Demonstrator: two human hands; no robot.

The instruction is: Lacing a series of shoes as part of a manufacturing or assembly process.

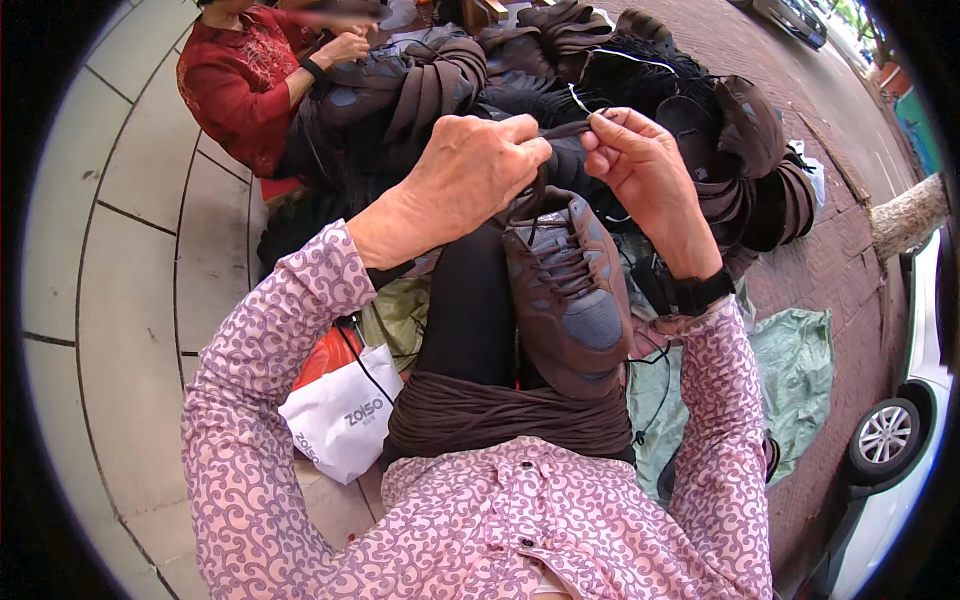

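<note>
A: Patterned shirt (520, 510) nearest, off the toe of the shoe (578, 300). The shoe's axis?
B: Lengthwise, opening away from the shirt. Just past that opening, left grip (465, 168) and right grip (655, 185) both pinch 1 dark strip (566, 130).
</note>
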